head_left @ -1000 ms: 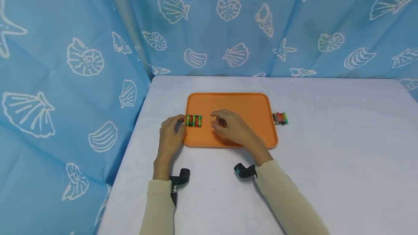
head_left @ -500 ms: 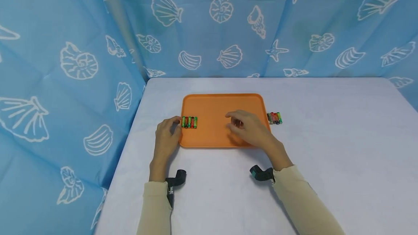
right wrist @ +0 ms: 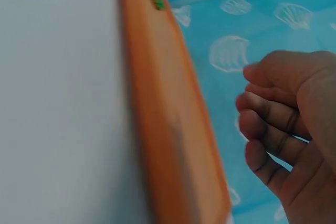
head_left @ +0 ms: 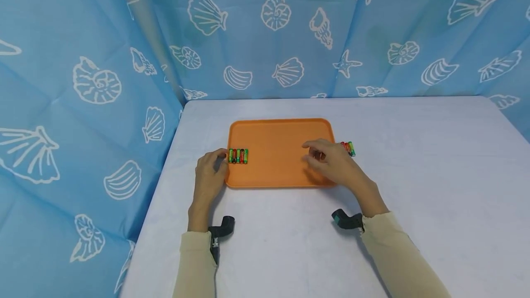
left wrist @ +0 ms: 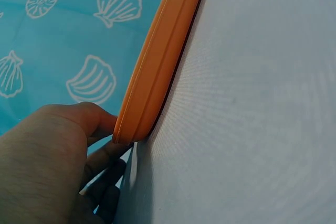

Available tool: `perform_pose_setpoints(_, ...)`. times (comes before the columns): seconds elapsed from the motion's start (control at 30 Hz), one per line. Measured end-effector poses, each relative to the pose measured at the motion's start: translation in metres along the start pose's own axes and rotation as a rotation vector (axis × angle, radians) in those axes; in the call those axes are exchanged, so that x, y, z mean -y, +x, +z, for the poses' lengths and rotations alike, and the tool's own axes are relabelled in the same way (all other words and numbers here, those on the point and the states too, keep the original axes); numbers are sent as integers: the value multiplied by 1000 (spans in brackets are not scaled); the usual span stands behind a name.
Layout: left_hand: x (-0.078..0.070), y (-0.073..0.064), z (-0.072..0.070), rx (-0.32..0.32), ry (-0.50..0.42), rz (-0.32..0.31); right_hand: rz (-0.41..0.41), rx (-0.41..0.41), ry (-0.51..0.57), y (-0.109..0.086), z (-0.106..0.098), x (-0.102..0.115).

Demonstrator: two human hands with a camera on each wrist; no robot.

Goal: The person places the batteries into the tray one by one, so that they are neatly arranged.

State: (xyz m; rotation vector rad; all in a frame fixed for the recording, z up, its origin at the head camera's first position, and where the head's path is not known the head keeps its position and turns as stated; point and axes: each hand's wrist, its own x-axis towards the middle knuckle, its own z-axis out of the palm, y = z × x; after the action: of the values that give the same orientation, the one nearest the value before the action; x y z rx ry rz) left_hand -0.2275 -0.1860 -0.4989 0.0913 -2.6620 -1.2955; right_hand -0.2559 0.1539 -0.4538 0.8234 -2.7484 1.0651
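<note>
An orange tray (head_left: 275,169) lies on the white-covered table. Along its left end sits a row of several green and red batteries (head_left: 238,156). My left hand (head_left: 209,176) holds the tray's left edge beside that row; in the left wrist view the thumb is at the rim, with the fingers lower down by the tray's outer side. Over the tray's right part hovers my right hand (head_left: 335,162), thumb and index apart and nothing between them. Its fingers (right wrist: 254,124) are loosely bent in the right wrist view. More batteries (head_left: 351,148) lie just past the tray's right edge, partly hidden by this hand.
A blue curtain (head_left: 256,36) with white shell prints stands behind the table and down its left side. White cloth (head_left: 434,174) covers the table. Black wrist cameras (head_left: 222,227) sit below both hands.
My right hand has moved right, from the tray's middle to its right side, and now covers part of the batteries there. The left hand stays at the tray edge; the head view has shifted slightly.
</note>
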Motion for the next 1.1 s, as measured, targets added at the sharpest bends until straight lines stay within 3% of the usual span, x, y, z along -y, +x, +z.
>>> perform_pose_setpoints(0.23,1,1,3,-10,7,2,87,-138,-28,-10,-37,-22)
perform_pose_setpoints(0.37,0,1,2,-18,15,8,171,-160,-44,-18,-48,-37)
perform_pose_setpoints(0.7,0,0,3,-11,16,-12,203,-133,-90,-25,-58,-67)
perform_pose_setpoints(1.1,1,0,1,-17,2,30,303,42,-48,-34,-61,-98)
